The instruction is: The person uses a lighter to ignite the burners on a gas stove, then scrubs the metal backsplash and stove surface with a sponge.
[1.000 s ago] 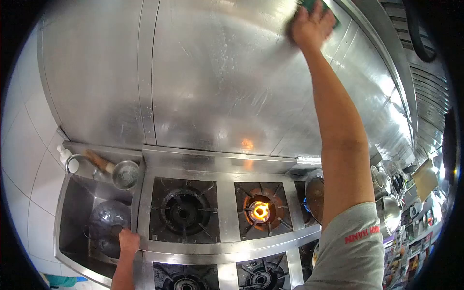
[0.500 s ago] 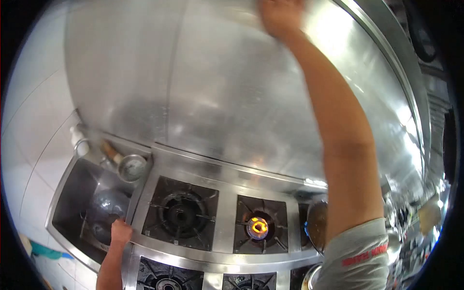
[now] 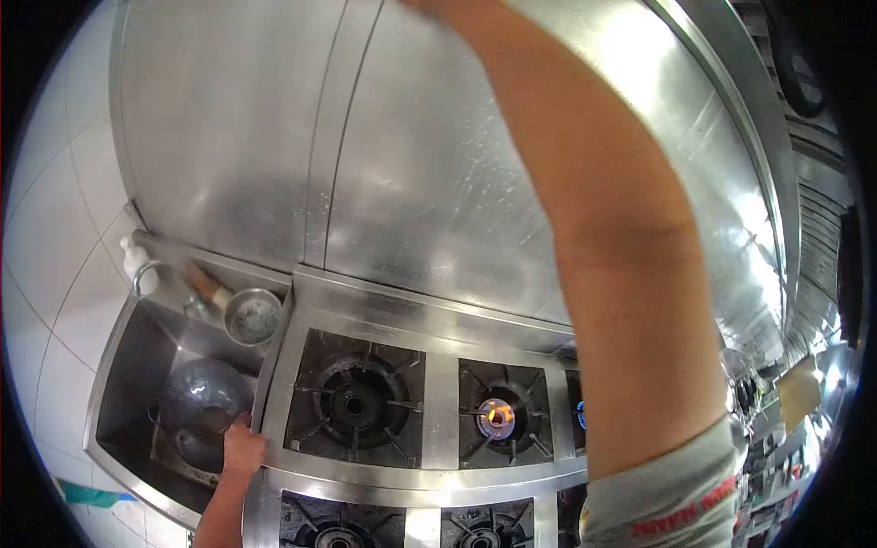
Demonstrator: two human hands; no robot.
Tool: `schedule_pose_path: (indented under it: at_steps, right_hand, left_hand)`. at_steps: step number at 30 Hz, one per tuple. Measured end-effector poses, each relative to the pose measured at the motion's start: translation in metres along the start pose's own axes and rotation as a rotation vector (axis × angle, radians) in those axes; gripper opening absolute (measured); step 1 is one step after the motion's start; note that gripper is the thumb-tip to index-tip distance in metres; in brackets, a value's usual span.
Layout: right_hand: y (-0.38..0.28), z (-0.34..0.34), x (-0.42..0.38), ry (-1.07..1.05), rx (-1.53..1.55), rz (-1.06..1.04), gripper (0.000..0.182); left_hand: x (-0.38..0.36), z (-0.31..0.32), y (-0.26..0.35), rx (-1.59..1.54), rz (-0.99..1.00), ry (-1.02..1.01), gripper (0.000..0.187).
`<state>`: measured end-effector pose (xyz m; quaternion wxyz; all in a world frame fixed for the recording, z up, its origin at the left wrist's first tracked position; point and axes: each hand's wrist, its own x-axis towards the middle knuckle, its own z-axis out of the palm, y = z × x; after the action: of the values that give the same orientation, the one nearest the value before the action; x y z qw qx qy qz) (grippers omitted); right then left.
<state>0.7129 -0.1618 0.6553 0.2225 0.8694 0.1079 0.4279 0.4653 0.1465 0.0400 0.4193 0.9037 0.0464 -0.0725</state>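
My left hand is closed at the right rim of the sink, its fingers on the edge of a dark wok lying in the basin. The fingertips are partly hidden. My right arm stretches up across the steel back panel. Only a bit of my right hand shows at the top edge, fingers cut off, so what it holds is out of sight. A metal pot sits at the sink's back right corner, near a wooden-handled brush.
Right of the sink, an unlit burner adjoins a lit burner with an orange flame. A blue flame shows beside my forearm. More burners line the front. A white bottle stands at the sink's back left.
My right hand has moved left and up along the back panel, mostly out of view. My left hand stays at the wok. The view has shifted slightly, and the pan at right is now behind my arm.
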Motion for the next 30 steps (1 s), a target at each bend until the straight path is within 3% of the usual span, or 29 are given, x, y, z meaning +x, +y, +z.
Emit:
schedule_pose_path:
  at_steps: [2, 4, 6, 8, 9, 10, 11, 12, 13, 14, 15, 16, 17, 19, 23, 25, 27, 29, 30]
  right_hand:
    - [0.019, 0.039, -0.036, 0.058, 0.011, -0.059, 0.063]
    - [0.074, 0.077, -0.087, 0.285, -0.091, -0.167, 0.065]
    - [0.145, 0.078, -0.146, 0.381, -0.049, -0.013, 0.07]
    - [0.232, 0.074, -0.181, 0.614, -0.022, 0.132, 0.069]
    - [0.272, 0.081, -0.185, 0.577, -0.104, 0.503, 0.073]
    - [0.285, 0.065, -0.185, 0.589, 0.029, 0.6, 0.079]
    - [0.278, 0.046, -0.165, 0.516, -0.045, 0.736, 0.07]
    - [0.251, 0.018, -0.158, 0.48, 0.233, 0.666, 0.068]
    - [0.254, 0.048, -0.138, 0.461, -0.098, 0.507, 0.066]
    - [0.23, 0.037, -0.134, 0.519, -0.077, 0.276, 0.066]
    - [0.194, 0.023, -0.135, 0.379, 0.007, 0.284, 0.069]
    - [0.193, 0.05, -0.125, 0.473, -0.029, 0.145, 0.073]
    - [0.183, 0.027, -0.132, 0.298, -0.019, 0.198, 0.074]
    - [0.226, 0.024, -0.145, 0.272, -0.068, 0.055, 0.071]
    - [0.368, 0.029, -0.207, 0.382, -0.18, 0.306, 0.074]
    - [0.409, 0.031, -0.255, 0.428, -0.123, 0.607, 0.076]
    - [0.425, 0.04, -0.304, 0.383, -0.102, 0.753, 0.078]
    - [0.416, 0.094, -0.354, 0.443, -0.23, 0.719, 0.078]
    - [0.381, 0.115, -0.383, 0.414, -0.202, 0.707, 0.076]
  left_hand:
    - [0.002, 0.006, -0.018, 0.039, 0.023, 0.005, 0.038]
    - [0.005, 0.011, -0.022, 0.086, 0.051, 0.0, 0.039]
    - [0.005, 0.011, -0.019, 0.02, 0.035, 0.041, 0.041]
    - [0.008, 0.009, -0.015, 0.105, 0.016, 0.023, 0.04]
    - [0.007, 0.009, -0.013, 0.184, -0.011, 0.012, 0.039]
    - [0.006, 0.01, -0.013, 0.191, -0.009, 0.009, 0.039]
    - [0.005, 0.01, -0.011, 0.172, 0.022, 0.061, 0.039]
    - [0.005, 0.011, -0.007, 0.155, 0.059, 0.108, 0.038]
    - [0.004, 0.01, -0.001, 0.167, 0.074, 0.098, 0.038]
    - [0.002, 0.008, 0.004, 0.138, 0.068, 0.101, 0.037]
    - [0.0, 0.007, 0.006, 0.109, 0.056, 0.105, 0.037]
    - [0.001, 0.008, 0.0, 0.117, 0.061, 0.105, 0.037]
    - [0.004, 0.01, -0.011, 0.224, 0.03, 0.161, 0.036]
    - [0.007, 0.015, -0.013, 0.339, 0.004, 0.204, 0.035]
    - [0.0, 0.016, -0.004, 0.304, -0.065, 0.212, 0.035]
    - [0.007, 0.014, -0.01, 0.413, -0.066, 0.16, 0.035]
    - [0.01, 0.015, -0.012, 0.446, -0.065, 0.167, 0.035]
    - [0.012, 0.017, -0.014, 0.47, -0.063, 0.171, 0.034]
    - [0.015, 0.015, -0.02, 0.426, -0.037, 0.15, 0.034]
